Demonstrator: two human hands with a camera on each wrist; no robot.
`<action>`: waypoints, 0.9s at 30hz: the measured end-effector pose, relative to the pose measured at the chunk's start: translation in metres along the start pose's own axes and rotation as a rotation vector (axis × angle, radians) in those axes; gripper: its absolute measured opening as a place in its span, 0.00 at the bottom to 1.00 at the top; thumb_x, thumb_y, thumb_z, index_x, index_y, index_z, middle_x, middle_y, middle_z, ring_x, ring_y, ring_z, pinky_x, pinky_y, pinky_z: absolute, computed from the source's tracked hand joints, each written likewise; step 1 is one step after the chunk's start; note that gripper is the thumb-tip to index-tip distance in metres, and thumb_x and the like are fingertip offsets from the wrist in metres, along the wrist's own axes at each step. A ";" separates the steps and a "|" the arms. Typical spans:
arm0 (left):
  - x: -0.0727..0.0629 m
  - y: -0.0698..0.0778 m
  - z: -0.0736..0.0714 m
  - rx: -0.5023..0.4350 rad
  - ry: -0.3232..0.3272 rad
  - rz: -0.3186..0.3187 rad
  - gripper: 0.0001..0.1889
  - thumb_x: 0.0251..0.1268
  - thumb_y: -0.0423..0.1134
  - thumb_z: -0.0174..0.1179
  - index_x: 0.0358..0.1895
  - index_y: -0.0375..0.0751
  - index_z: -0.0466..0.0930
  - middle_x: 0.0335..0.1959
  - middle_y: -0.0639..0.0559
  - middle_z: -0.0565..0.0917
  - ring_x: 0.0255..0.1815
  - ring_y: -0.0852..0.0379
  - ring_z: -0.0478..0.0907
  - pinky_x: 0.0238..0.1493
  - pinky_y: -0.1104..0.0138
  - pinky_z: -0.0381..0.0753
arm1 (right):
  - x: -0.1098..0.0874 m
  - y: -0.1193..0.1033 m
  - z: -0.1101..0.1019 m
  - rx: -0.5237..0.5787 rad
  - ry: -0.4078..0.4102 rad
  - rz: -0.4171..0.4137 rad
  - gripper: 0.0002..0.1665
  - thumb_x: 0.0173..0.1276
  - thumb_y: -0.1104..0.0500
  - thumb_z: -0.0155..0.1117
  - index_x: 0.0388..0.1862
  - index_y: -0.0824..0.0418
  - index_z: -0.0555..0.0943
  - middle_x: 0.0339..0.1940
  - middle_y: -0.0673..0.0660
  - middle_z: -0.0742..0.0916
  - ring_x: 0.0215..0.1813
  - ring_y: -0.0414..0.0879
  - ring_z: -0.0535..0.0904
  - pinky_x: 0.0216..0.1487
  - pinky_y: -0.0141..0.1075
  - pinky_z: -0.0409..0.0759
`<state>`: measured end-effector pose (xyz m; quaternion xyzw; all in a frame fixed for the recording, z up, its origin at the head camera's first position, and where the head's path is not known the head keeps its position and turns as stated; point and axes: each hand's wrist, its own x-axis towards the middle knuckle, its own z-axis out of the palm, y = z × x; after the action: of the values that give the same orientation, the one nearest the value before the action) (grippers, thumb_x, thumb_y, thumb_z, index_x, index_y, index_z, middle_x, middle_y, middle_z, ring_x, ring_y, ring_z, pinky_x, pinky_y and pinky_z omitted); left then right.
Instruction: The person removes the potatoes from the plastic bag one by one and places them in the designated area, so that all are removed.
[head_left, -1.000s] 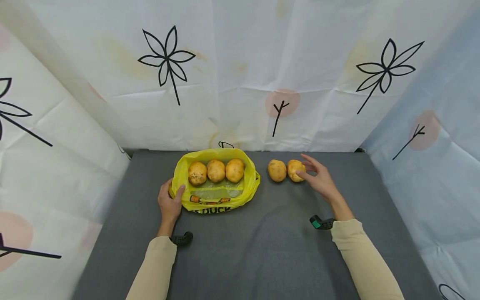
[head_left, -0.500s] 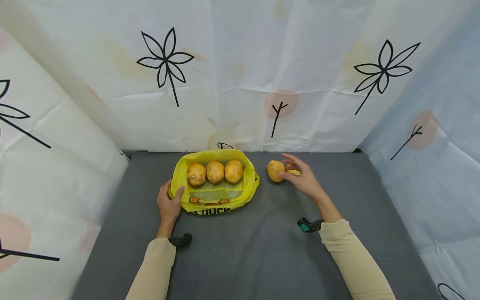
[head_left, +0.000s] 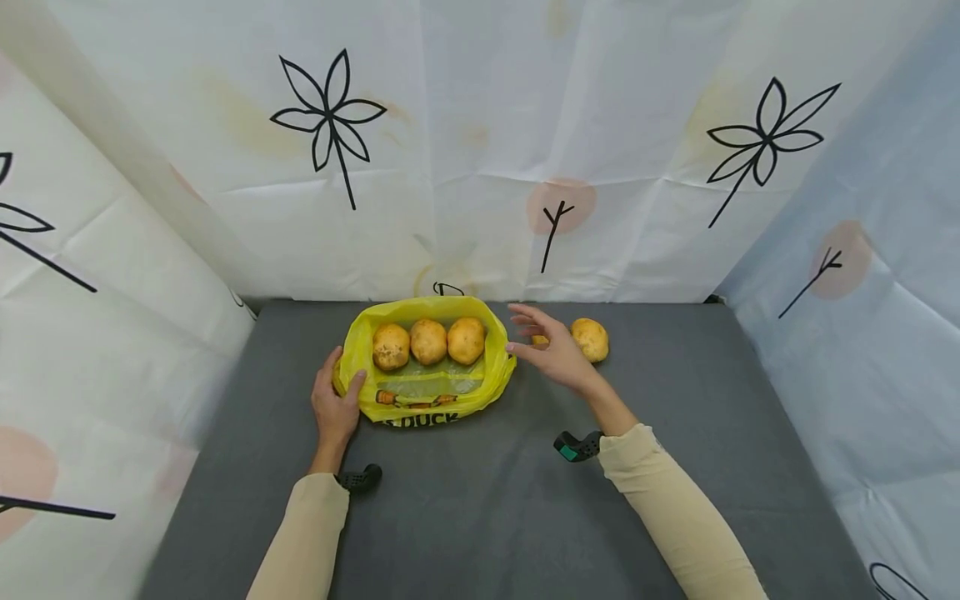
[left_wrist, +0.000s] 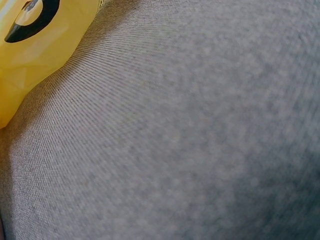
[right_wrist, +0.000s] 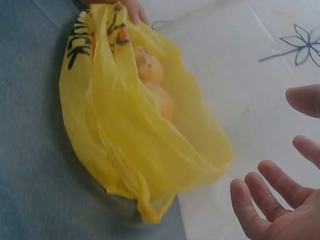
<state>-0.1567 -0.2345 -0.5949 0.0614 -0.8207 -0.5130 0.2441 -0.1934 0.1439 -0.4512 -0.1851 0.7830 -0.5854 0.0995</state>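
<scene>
The person's right hand (head_left: pixel 558 354) is spread, its thumb and fingers well parted and slightly bent, as the right wrist view also shows. It hangs just to the right of the yellow bag (head_left: pixel 474 402); the thumb tip overlaps the bag's right side in the head view, and whether it touches cannot be told. The left hand (head_left: pixel 335 410) grips the bag's left side, thumb over the front of the rim and fingers around the outside.

The bag stands with its mouth wide open, near the back of the table (head_left: pixel 480 517). Inside, three potatoes (head_left: pixel 428 342) lie in a row toward the far side, with the near part of the opening in front of them. A partly hidden potato (head_left: pixel 539 340) lies behind the right hand, which blocks most of it from the head camera. Another potato (head_left: pixel 592 339) sits just beyond that hand, to its right.

Behind the bag, the table's far edge meets a white cloth (head_left: pixel 450 208) printed with leaves and twigs; more cloth borders both sides. Grey tabletop stretches toward the person between the two sleeves (head_left: pixel 667 500). A dark wrist device (head_left: pixel 577 447) juts inward from the right wrist, and a similar black device (head_left: pixel 360 477) from the left.
</scene>
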 end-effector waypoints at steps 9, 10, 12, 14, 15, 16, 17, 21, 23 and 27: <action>0.000 -0.002 0.001 0.003 -0.048 0.035 0.32 0.74 0.39 0.60 0.79 0.49 0.64 0.67 0.34 0.71 0.65 0.35 0.68 0.64 0.41 0.60 | 0.016 0.001 0.019 -0.002 -0.055 -0.021 0.38 0.74 0.59 0.66 0.79 0.60 0.65 0.72 0.71 0.71 0.68 0.70 0.69 0.64 0.61 0.70; 0.000 -0.002 0.001 0.010 -0.051 0.036 0.31 0.74 0.39 0.60 0.78 0.50 0.65 0.66 0.33 0.71 0.63 0.35 0.68 0.63 0.41 0.61 | 0.017 0.002 0.021 -0.010 -0.060 -0.017 0.38 0.74 0.59 0.66 0.79 0.60 0.65 0.72 0.71 0.71 0.68 0.70 0.69 0.64 0.61 0.70; 0.000 -0.002 0.001 0.020 -0.054 0.038 0.30 0.75 0.39 0.59 0.78 0.49 0.65 0.64 0.32 0.71 0.61 0.34 0.69 0.61 0.40 0.62 | 0.020 0.004 0.025 -0.010 -0.071 -0.003 0.38 0.74 0.58 0.66 0.79 0.61 0.64 0.72 0.71 0.71 0.68 0.70 0.69 0.65 0.61 0.69; 0.000 -0.002 0.001 0.023 -0.055 0.040 0.30 0.76 0.40 0.58 0.78 0.48 0.65 0.63 0.32 0.72 0.60 0.34 0.69 0.60 0.40 0.62 | 0.023 0.004 0.028 -0.004 -0.082 0.011 0.38 0.74 0.58 0.66 0.79 0.62 0.64 0.72 0.71 0.71 0.69 0.70 0.69 0.65 0.59 0.70; 0.000 -0.001 0.001 0.025 -0.054 0.040 0.30 0.76 0.40 0.58 0.78 0.48 0.65 0.63 0.32 0.72 0.60 0.34 0.69 0.60 0.40 0.62 | 0.024 0.004 0.031 -0.004 -0.086 0.016 0.38 0.74 0.58 0.66 0.79 0.62 0.64 0.72 0.71 0.71 0.69 0.70 0.69 0.65 0.58 0.71; 0.000 -0.001 0.001 0.024 -0.053 0.040 0.30 0.75 0.40 0.58 0.78 0.48 0.65 0.63 0.32 0.72 0.60 0.34 0.69 0.61 0.40 0.62 | 0.025 0.004 0.033 -0.005 -0.087 0.023 0.37 0.74 0.58 0.65 0.79 0.62 0.65 0.72 0.71 0.71 0.69 0.70 0.69 0.64 0.57 0.72; 0.000 -0.001 0.001 0.024 -0.051 0.041 0.30 0.75 0.40 0.59 0.78 0.48 0.65 0.63 0.32 0.72 0.61 0.35 0.69 0.61 0.40 0.62 | 0.026 0.004 0.035 -0.003 -0.088 0.030 0.37 0.74 0.58 0.65 0.78 0.62 0.65 0.72 0.71 0.71 0.69 0.69 0.69 0.64 0.56 0.73; 0.000 -0.001 0.002 0.025 -0.041 0.048 0.31 0.73 0.41 0.60 0.78 0.47 0.66 0.65 0.33 0.72 0.62 0.35 0.69 0.62 0.41 0.62 | 0.032 0.005 0.042 -0.019 -0.086 0.055 0.36 0.74 0.58 0.66 0.78 0.61 0.66 0.73 0.69 0.71 0.70 0.67 0.70 0.62 0.55 0.75; 0.001 -0.001 0.001 0.024 -0.038 0.055 0.32 0.73 0.40 0.61 0.77 0.46 0.66 0.65 0.33 0.73 0.62 0.35 0.69 0.62 0.41 0.62 | 0.036 0.006 0.046 -0.038 -0.082 0.068 0.36 0.74 0.58 0.66 0.78 0.60 0.67 0.73 0.69 0.71 0.70 0.65 0.70 0.62 0.55 0.75; 0.000 -0.001 0.001 0.029 -0.038 0.054 0.31 0.72 0.40 0.63 0.77 0.45 0.67 0.64 0.32 0.73 0.62 0.34 0.69 0.63 0.41 0.62 | 0.044 0.009 0.053 -0.109 -0.054 0.095 0.35 0.74 0.58 0.66 0.77 0.59 0.68 0.74 0.67 0.71 0.71 0.64 0.68 0.64 0.55 0.73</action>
<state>-0.1574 -0.2342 -0.5961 0.0330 -0.8338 -0.4956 0.2411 -0.2150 0.0814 -0.4727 -0.1688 0.8186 -0.5313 0.1381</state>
